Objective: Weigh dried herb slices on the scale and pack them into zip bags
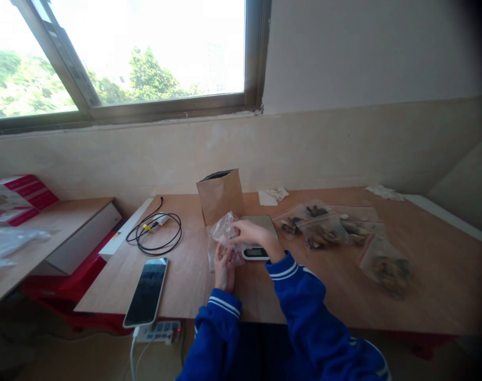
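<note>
A crumpled clear plastic bag [224, 227] is between my two hands, just in front of the brown paper bag [221, 197]. My right hand [251, 234] reaches in from the right, its fingers closed on the plastic near the top. Below it, my left hand [225, 267] points upward with its fingers closed on the lower part of the bag. What the plastic contains, if anything, is too blurred to make out. Partly under my right hand and wrist lies a small digital scale [253, 254] with a display at its front. The paper bag stands upright with its mouth open.
Several zip bags of dried brown pieces [324, 233] lie to the right, one bag [390, 270] nearer the edge. On the left are a phone [146, 291], plugged in, and a coiled black cable [155, 248]. White tissue [278, 193] rests near the wall.
</note>
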The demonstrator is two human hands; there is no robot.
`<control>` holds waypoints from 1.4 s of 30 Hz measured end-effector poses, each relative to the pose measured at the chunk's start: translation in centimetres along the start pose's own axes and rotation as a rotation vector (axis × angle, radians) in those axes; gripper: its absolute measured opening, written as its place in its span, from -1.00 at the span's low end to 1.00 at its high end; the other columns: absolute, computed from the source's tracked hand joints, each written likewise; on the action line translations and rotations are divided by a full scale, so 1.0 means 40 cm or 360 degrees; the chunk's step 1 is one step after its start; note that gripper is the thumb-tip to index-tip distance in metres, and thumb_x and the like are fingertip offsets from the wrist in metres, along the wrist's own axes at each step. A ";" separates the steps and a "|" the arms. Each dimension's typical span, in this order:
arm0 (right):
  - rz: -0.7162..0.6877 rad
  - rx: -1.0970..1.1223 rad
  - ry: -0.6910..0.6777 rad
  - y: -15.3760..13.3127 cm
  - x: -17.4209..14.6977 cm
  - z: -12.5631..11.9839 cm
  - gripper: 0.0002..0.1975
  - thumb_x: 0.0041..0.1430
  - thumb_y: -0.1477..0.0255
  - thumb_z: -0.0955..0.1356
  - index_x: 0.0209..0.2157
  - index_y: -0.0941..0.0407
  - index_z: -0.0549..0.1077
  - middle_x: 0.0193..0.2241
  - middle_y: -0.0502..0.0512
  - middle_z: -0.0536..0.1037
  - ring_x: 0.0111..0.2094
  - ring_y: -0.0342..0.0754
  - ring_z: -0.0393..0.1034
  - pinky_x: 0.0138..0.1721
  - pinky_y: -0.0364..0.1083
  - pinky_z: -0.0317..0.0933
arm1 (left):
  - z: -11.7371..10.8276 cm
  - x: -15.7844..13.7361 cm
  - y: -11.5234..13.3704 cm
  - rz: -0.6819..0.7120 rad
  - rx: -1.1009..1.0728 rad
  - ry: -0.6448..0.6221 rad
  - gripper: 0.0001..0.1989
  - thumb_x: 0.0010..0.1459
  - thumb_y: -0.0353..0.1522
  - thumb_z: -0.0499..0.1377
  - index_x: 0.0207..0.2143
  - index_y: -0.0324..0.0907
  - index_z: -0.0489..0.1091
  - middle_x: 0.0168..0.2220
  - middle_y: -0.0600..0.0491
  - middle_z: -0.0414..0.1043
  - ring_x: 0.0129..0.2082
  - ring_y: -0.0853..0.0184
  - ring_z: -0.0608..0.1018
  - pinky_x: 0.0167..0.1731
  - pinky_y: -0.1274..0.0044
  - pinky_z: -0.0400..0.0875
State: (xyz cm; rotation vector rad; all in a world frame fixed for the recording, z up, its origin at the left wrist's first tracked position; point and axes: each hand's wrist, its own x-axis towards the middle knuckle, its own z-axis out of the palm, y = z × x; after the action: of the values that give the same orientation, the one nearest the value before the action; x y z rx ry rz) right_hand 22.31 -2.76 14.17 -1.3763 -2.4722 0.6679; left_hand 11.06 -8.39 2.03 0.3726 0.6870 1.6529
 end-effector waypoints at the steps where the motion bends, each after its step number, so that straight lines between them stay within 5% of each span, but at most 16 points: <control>1: -0.0022 -0.0005 0.0027 0.003 0.000 0.000 -0.80 -0.03 0.36 0.45 -0.36 0.17 0.48 -0.32 0.14 0.56 -0.34 -0.04 0.41 -0.43 -0.18 0.13 | 0.002 -0.001 0.001 -0.0002 0.0013 -0.0028 -0.66 -0.08 -0.51 0.30 -0.19 -0.16 0.43 -0.17 0.05 0.51 -0.21 0.41 0.55 -0.14 0.58 0.38; 9: -0.0102 0.0428 0.0308 0.024 0.002 -0.051 -0.83 -0.04 0.41 0.42 -0.36 0.18 0.48 -0.39 0.06 0.55 -0.36 -0.10 0.43 -0.39 -0.20 0.23 | -0.003 0.010 0.001 0.0018 -0.0007 0.0107 -0.80 -0.02 -0.51 0.28 -0.28 -0.20 0.45 -0.21 0.03 0.54 -0.15 0.38 0.55 -0.04 0.56 0.37; 15: -0.0416 0.0623 0.1180 -0.023 0.059 -0.182 -0.75 0.19 0.34 0.27 -0.13 0.13 0.38 -0.18 0.10 0.52 -0.18 -0.12 0.42 -0.14 -0.16 0.25 | -0.017 0.018 -0.002 -0.0021 -0.0112 0.0216 -0.84 0.04 -0.55 0.21 -0.30 -0.20 0.43 -0.23 0.02 0.52 -0.21 0.41 0.55 -0.04 0.57 0.38; 17: -0.0491 0.0517 0.1308 -0.034 0.100 -0.206 -0.74 0.23 0.33 0.23 -0.09 0.12 0.37 -0.13 0.12 0.50 -0.11 -0.10 0.39 -0.07 -0.13 0.22 | -0.018 0.017 -0.002 -0.0019 -0.0113 0.0218 -0.84 0.04 -0.54 0.21 -0.30 -0.20 0.42 -0.23 0.03 0.51 -0.22 0.42 0.55 -0.04 0.55 0.37; 27: -0.0609 0.0168 0.1031 0.023 0.217 -0.142 -0.76 0.24 0.49 0.17 -0.16 0.18 0.41 -0.14 0.16 0.50 -0.08 -0.06 0.34 -0.04 -0.11 0.15 | -0.028 0.026 -0.007 -0.0020 -0.0096 0.0267 -0.83 0.06 -0.50 0.18 -0.26 -0.13 0.35 -0.23 0.06 0.47 -0.27 0.46 0.52 -0.11 0.55 0.36; 34: -0.0623 0.0231 0.1369 0.018 0.250 -0.174 -0.79 0.25 0.42 0.22 -0.14 0.11 0.40 -0.15 0.13 0.51 -0.09 -0.01 0.34 -0.01 -0.06 0.14 | -0.016 0.021 -0.002 -0.0045 -0.0070 0.0275 -0.85 0.04 -0.48 0.18 -0.29 -0.14 0.34 -0.23 0.07 0.46 -0.32 0.49 0.51 -0.26 0.62 0.36; 42: -0.0592 0.0338 0.1270 0.051 0.291 -0.148 -0.83 0.20 0.48 0.24 -0.17 0.10 0.37 -0.20 0.10 0.50 -0.18 -0.02 0.37 -0.13 -0.07 0.21 | -0.019 0.018 -0.002 -0.0018 -0.0025 0.0191 -0.87 0.00 -0.48 0.18 -0.32 -0.18 0.36 -0.23 0.05 0.47 -0.30 0.47 0.50 -0.29 0.62 0.35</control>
State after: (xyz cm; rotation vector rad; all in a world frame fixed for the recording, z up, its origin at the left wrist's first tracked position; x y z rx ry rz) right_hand 20.05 9.65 18.09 -0.8323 -1.8591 0.2149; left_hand 10.52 -7.84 1.31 0.2595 0.7639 1.6791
